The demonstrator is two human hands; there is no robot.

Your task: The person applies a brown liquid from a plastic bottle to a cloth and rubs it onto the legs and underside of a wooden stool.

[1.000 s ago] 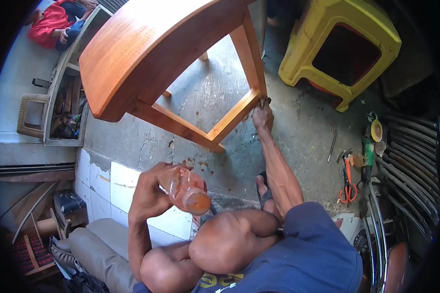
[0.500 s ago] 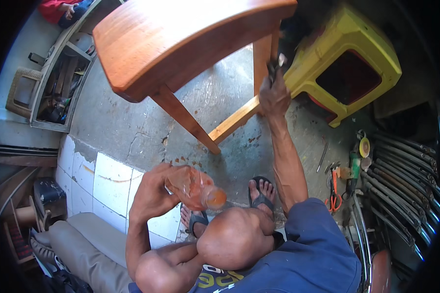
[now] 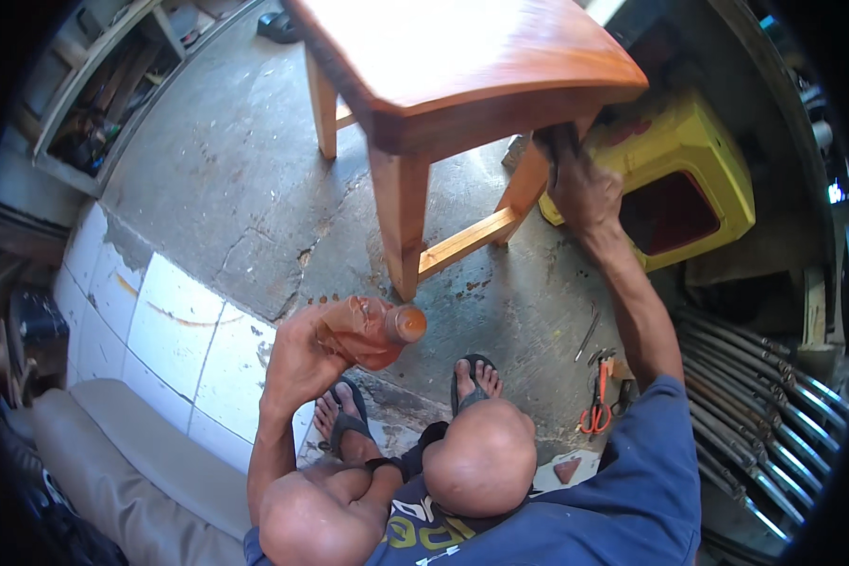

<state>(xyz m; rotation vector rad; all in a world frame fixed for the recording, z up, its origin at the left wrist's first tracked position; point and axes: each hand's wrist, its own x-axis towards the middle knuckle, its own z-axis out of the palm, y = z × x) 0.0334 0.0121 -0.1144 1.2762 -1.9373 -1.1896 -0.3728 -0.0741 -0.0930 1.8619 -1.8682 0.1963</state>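
Since the earlier frame the wooden stool (image 3: 462,85) has swung upright onto the concrete floor (image 3: 245,189); right hand (image 3: 583,189) clasps its far leg, left hand (image 3: 302,363) clutches an orange-stained plastic bottle (image 3: 373,330). Yellow plastic stool (image 3: 689,179) just beyond.

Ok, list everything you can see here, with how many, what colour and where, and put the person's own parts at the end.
wooden table: one, reddish-brown top with lighter legs, upper middle, standing on the floor
yellow stool: one, yellow with a dark opening, upper right behind the table
bottle: one, orange-brown with an orange cap, centre, in the left hand
pliers: one, red handles, on the floor at right
metal rods: a bundle, grey, lower right
shelf: one, pale frame, upper left
floor: grey cracked concrete, with white tiles at left
sandals: two, dark, on the feet, lower centre
left hand: holds the bottle
right hand: grips the table under its top, at a leg
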